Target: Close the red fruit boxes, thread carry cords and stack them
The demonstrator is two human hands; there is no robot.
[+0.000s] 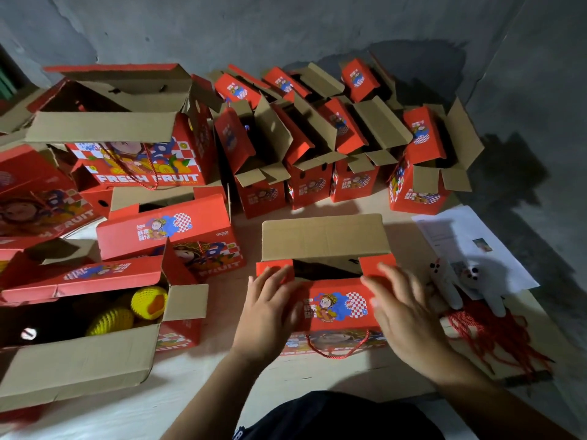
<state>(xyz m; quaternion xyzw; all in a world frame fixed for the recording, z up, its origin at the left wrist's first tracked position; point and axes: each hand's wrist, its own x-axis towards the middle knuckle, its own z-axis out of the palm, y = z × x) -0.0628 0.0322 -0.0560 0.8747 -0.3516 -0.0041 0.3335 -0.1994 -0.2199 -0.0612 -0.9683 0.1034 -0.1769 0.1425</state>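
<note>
Near the person's knees stands a red fruit box [330,308], its printed front flap folded down, brown rear flap upright, a red cord [338,352] looped in front. Left hand [270,308] and right hand [403,312] press flat with fingers spread, slightly blurred. Inside, the box is too dark to read.

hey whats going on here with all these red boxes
A person is closing a red fruit box on the floor. The left hand and right hand press flat on its top flaps; the rear flap is up. A red cord hangs at its front. More open boxes stand behind.
</note>
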